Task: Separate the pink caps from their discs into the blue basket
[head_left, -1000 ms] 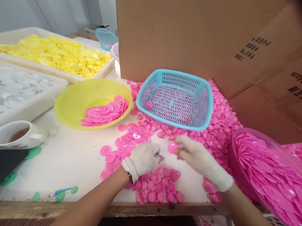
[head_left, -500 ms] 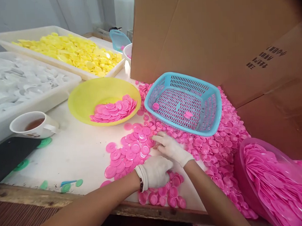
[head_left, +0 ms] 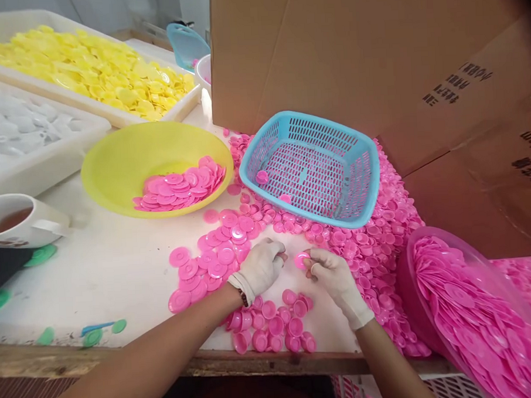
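Observation:
My right hand (head_left: 337, 278), in a white glove, pinches a small pink disc (head_left: 300, 259) between thumb and fingers above the white tabletop. Just left of it, my left hand (head_left: 260, 268), also gloved, is closed with its fingers curled; whatever it may hold is hidden. Flat pink discs (head_left: 215, 257) lie loosely to the left of my left hand. Small pink cups (head_left: 275, 326) are gathered below my hands near the table edge. A large heap of similar pink cups (head_left: 364, 250) spreads to the right of my right hand.
A blue basket (head_left: 305, 219) with a couple of pink pieces stands beyond my hands. To its left is a yellow bowl (head_left: 109, 156) of pink discs. A pink tub (head_left: 409, 275) of discs leans at right. A mug (head_left: 22, 224), white tray (head_left: 39, 168) and cardboard box (head_left: 312, 56) border the area.
My hands have moved apart, the right one rightward and now showing a pink disc, the left one up the table. One pink piece in the basket sits further left. The view has shifted.

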{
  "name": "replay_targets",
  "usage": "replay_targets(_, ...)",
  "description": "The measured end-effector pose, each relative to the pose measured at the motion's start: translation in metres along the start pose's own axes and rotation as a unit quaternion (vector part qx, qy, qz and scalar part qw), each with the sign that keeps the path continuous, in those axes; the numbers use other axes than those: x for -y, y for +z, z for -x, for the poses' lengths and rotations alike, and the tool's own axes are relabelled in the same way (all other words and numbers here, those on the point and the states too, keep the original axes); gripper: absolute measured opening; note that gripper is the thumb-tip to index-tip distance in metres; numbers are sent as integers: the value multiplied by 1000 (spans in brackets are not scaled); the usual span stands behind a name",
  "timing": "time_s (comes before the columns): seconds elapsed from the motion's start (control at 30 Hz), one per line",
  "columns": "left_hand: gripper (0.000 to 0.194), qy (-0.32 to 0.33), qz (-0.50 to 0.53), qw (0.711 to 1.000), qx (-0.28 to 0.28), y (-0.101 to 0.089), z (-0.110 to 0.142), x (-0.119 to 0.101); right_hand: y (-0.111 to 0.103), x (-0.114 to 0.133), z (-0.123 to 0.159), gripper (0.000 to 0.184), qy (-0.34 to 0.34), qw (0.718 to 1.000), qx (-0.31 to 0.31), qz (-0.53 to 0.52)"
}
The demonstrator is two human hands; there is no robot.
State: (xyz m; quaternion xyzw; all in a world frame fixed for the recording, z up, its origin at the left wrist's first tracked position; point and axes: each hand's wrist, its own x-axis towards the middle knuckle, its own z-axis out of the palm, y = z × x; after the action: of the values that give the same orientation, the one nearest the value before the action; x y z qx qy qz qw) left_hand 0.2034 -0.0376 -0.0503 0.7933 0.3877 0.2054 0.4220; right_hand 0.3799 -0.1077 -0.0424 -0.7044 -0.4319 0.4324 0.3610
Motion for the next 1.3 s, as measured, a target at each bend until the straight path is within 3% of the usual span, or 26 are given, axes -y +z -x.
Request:
replay_targets(0.17,19,-11,17,999,-26,-4,-1,1,11,7,3,23,54,992,55,-96)
replay_targets(0.27,23,-95,120,988,35,-7,0,2,18,12,-5,21,52,991,84,-93)
replay_targets(0.37,17,-165,244,951,96,-5,0,4,22,19,-11,17,51,989,121,-69)
replay_targets(0.6,8,-183,328,922,95,1,-4,6,22,30,-20,23,96,977,183,-49)
replay_targets(0.83,10,-212,308,923,91,1,-9,9,24,17,-27,32,133,965,207,-86)
replay_targets(1.03,20,-262,258,919,138,-5,-16,7,22,17,-35,30,141,954,256,-62)
replay_targets(1.13,18,-246,271,920,141,-5,-15,7,22,18,-37,22,159,948,274,-31)
replay_targets(1.3,13,-208,210,945,144,-3,-14,10,30,22,-34,16,149,961,232,0)
